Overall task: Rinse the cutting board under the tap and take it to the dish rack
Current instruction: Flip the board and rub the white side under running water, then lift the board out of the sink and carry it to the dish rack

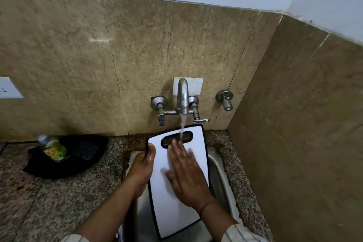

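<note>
A white cutting board (169, 206) with a dark rim and a handle slot lies tilted over the steel sink (218, 175). Water runs from the chrome tap (182, 96) onto the board near its handle slot. My left hand (142, 165) grips the board's left edge, thumb on top. Flat on the board's face rests my right hand (186, 175), fingers spread and wet, their tips close to the slot. No dish rack is in view.
A green dish-soap bottle (54, 148) lies on a black cloth (66, 155) on the speckled granite counter (39, 202) to the left. A separate valve (225, 99) sticks out of the tiled wall at the right. A side wall closes off the right.
</note>
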